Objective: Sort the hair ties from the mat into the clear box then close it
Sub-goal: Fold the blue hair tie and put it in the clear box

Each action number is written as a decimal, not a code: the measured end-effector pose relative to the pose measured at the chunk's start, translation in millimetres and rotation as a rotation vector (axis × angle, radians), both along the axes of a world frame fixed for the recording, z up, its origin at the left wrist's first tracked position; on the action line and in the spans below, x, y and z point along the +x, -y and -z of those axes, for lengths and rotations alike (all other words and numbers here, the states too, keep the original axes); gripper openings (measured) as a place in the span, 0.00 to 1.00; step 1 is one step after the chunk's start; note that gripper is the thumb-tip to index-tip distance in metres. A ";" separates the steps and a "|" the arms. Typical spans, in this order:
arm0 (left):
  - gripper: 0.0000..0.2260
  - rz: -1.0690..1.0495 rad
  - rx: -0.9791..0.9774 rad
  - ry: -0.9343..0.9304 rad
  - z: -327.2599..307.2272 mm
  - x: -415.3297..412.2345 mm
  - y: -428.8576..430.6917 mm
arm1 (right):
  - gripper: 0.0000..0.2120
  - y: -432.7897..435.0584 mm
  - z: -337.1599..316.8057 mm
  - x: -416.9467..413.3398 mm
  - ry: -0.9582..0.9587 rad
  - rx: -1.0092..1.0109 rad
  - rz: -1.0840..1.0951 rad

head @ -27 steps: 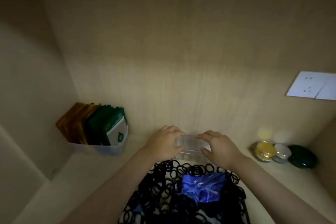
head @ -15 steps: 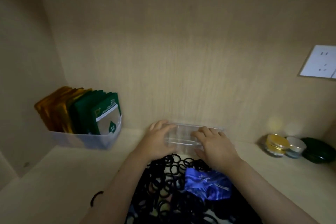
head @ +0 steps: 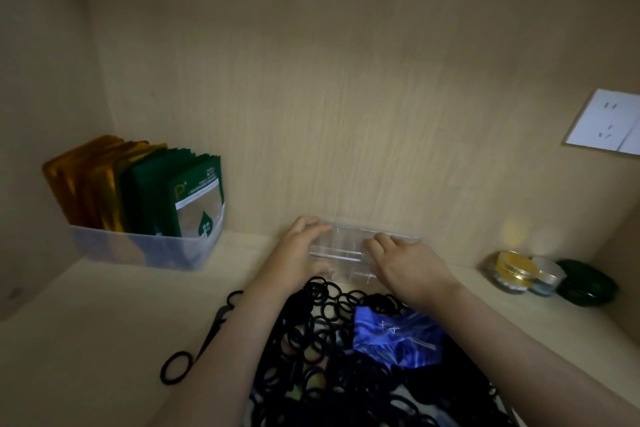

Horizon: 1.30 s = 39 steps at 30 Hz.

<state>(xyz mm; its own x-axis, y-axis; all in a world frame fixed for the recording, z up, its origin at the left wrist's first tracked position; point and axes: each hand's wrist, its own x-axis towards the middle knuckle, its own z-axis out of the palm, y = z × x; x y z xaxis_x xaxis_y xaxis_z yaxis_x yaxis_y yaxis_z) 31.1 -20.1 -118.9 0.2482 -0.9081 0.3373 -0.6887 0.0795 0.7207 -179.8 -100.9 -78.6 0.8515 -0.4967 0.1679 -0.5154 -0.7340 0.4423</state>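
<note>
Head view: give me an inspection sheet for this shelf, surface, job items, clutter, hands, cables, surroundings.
Surface: pale wood shelf, dimly lit.
Job's things: clear box at the shelf's rear; black hair ties heaped in front, one stray tie left.
Clutter: blue cloth on the heap; bin of sachets; three small containers.
Hands: left hand and right hand both hold the clear box.
Cables: nothing seen.
Surroundings: wood back wall, white socket.

The right hand (head: pixel 412 265) hides the clear box's (head: pixel 343 246) right end; its dim compartments seem empty. Hair ties (head: pixel 311 333) run off the bottom edge.
</note>
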 end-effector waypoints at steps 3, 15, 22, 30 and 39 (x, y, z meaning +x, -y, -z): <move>0.38 0.008 -0.006 0.001 0.0 -0.3 -1.7 | 0.17 -0.5 -10.3 -1.8 0.027 0.004 -0.005; 0.27 -0.097 0.074 -0.310 -1.7 -2.2 7.0 | 0.20 3.9 -41.1 3.9 0.324 0.011 0.142; 0.22 -0.118 0.141 -0.246 -7.7 3.3 0.0 | 0.22 21.3 -23.5 7.0 0.520 0.135 0.086; 0.27 -0.082 0.287 0.022 -25.5 8.3 -12.2 | 0.29 8.4 3.9 10.9 0.604 0.249 0.071; 0.24 -0.010 0.109 0.397 -26.7 -18.7 -8.5 | 0.28 0.3 26.3 8.1 0.590 0.450 0.074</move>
<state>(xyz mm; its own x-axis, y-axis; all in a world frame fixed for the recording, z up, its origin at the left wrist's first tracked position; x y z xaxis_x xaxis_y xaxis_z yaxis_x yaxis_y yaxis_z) 12.4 -11.6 -92.2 0.1270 -0.9422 0.3101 -0.9151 0.0093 0.4030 -171.7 -101.1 -104.9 0.6442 -0.6781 0.3539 -0.6296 -0.7328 -0.2580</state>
